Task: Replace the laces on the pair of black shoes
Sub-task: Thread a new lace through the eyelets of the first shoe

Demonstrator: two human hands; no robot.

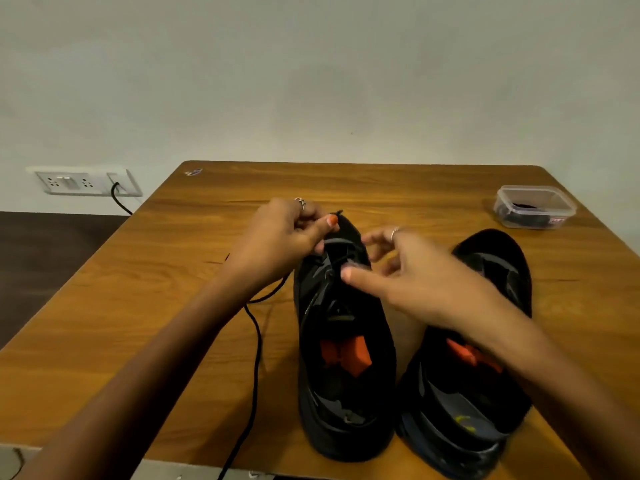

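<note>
Left hand pinches the black lace at the left shoe toe, hiding its eyelets from us, while our right hand hovers loosely spread, covering part of the right shoe.

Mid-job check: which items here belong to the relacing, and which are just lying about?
Part of the job:
- left black shoe, being laced
- right black shoe
- black round lace, pinched by the left hand
- right hand, over the left shoe
- clear plastic box with dark contents, possibly laces

Lying about:
- white wall socket panel with black cable
- small sticker on the wooden table
</note>
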